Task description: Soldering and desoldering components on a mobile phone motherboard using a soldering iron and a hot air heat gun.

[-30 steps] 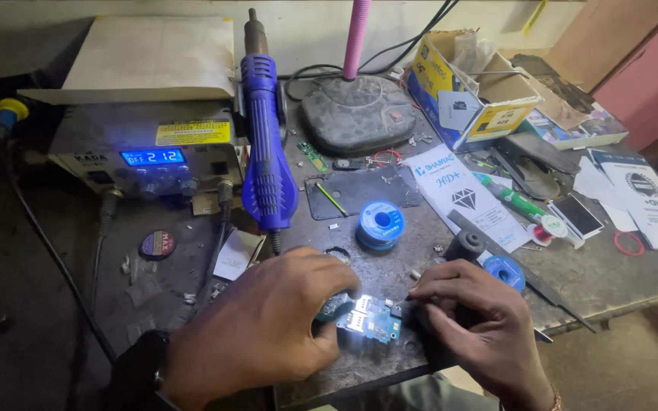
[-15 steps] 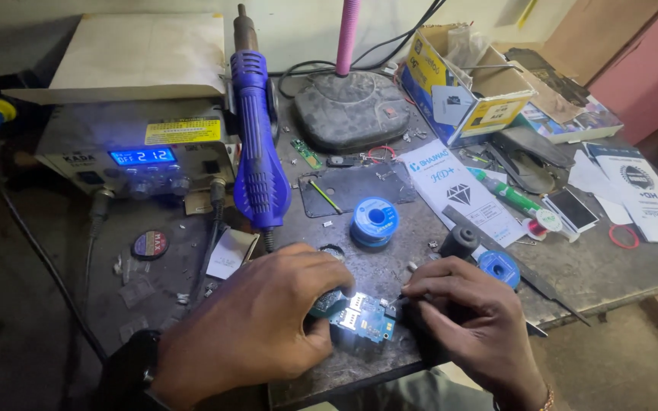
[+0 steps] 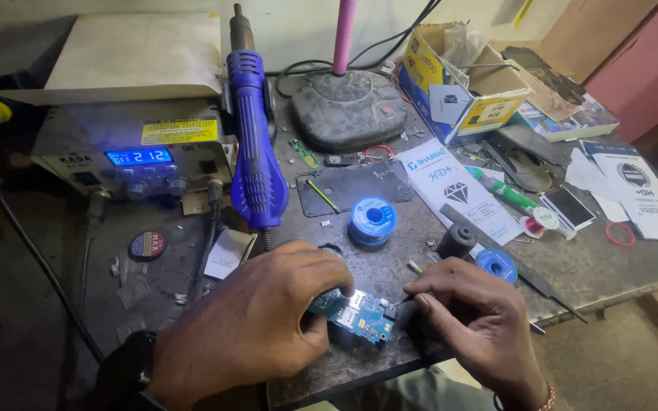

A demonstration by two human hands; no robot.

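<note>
From the head camera, 1 view only. The left hand (image 3: 249,323) lies curled over the left end of a small blue circuit board (image 3: 358,313), its fingertips (image 3: 340,283) pressed down on the board's upper left corner, so the hand is closed on the board and pins it to the worktop (image 3: 390,266). The board lies flat near the front edge of the worktop, about midway along it, between the 2 hands. The right hand (image 3: 477,323) rests just right of the board with thumb and forefinger pinched together on a thin tool whose fine tip (image 3: 404,301) touches the board's right edge; what kind of tool cannot be told.

Behind the hands, toward the middle of the worktop, sits a blue spool of solder wire (image 3: 373,219). A second, smaller blue spool (image 3: 496,263) lies just beyond the right hand, beside a dark cylindrical piece (image 3: 458,239). A blue hot-air handle (image 3: 251,144) lies lengthwise left of centre, its nozzle toward the back edge. At the back left corner stands a rework station (image 3: 135,156) with a lit blue display. A dark round lamp base (image 3: 348,106) with a pink stem stands at the back edge, and an open cardboard box (image 3: 458,84) at the back right.
</note>
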